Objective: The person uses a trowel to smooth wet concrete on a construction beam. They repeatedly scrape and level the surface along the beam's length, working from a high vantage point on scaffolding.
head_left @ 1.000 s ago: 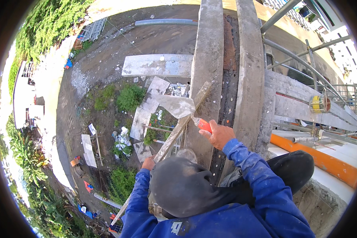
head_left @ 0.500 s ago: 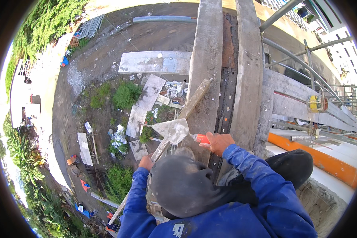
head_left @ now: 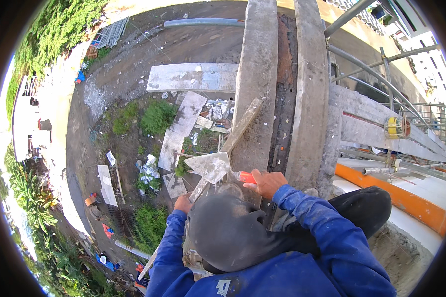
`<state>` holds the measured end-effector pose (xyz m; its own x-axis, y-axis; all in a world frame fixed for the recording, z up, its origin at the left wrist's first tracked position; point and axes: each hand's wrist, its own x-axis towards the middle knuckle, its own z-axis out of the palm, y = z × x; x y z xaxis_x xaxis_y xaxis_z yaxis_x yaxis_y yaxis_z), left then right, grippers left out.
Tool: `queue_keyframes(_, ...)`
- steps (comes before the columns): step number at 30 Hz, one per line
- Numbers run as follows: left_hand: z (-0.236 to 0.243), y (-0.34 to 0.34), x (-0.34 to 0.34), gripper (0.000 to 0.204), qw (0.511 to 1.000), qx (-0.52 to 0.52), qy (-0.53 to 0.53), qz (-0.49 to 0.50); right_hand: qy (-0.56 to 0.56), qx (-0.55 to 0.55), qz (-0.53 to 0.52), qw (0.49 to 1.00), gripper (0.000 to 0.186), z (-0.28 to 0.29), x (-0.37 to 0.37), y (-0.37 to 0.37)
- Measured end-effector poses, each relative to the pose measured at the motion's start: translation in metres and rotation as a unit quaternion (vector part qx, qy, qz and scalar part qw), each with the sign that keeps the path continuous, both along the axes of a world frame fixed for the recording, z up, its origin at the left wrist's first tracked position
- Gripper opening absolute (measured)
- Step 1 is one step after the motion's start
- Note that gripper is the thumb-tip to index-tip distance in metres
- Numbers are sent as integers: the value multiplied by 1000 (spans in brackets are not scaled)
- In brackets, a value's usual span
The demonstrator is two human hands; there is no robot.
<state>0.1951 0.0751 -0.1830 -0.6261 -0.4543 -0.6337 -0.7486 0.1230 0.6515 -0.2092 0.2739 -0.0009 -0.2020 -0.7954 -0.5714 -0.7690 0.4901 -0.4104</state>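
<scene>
My right hand (head_left: 270, 183) is closed around the orange-red handle of a pointed trowel (head_left: 210, 167). The trowel's blade is smeared with grey and its tip points left. My left hand (head_left: 184, 202) grips a wooden batten (head_left: 199, 190), just in front of my knee. The blade lies across the view of this batten, so I cannot tell whether it is one piece with the wood (head_left: 244, 124) slanting up onto the concrete beam (head_left: 256, 54). My left fingers are partly hidden behind the wood.
A second concrete beam (head_left: 310, 74) runs parallel, with a dark debris-strewn gap (head_left: 282, 109) between. Scaffold pipes (head_left: 364, 62) and an orange beam (head_left: 406, 195) are at the right. Far below on the left lie ground, slabs (head_left: 193, 78) and shrubs (head_left: 158, 118). A yellow bucket (head_left: 396, 127) stands right.
My right hand and the trowel have shifted slightly left and down, bringing the blade lower over the batten. My left hand keeps its hold in nearly the same place.
</scene>
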Motion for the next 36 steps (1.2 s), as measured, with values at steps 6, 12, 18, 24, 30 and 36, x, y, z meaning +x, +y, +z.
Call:
queue_keyframes(6, -4, -8, 1, 58, 995, -15, -91, -30, 66, -49, -171, 982, 60, 2, -61, -37)
queue_keyframes(12, 22, 2, -23, 57, 998, 11, -55, 15, -17, -11, -79, 997, 63, 38, -2, -24)
queue_keyframes(18, -10, -6, -12, 53, 997, -32, -64, -35, 21, -59, -171, 983, 60, 9, -36, -11)
queue_keyframes(24, -10, 7, -17, 40, 983, -108, -97, -108, 8, -78, -141, 987, 62, 25, -34, -22)
queue_keyframes(30, -92, -8, 44, 43, 967, -147, -130, -161, -10, -57, -166, 984, 65, 27, -34, -26)
queue_keyframes(36, -87, 2, 20, 43, 968, -155, -102, -169, 0, -22, -169, 985, 65, 10, -44, -6)
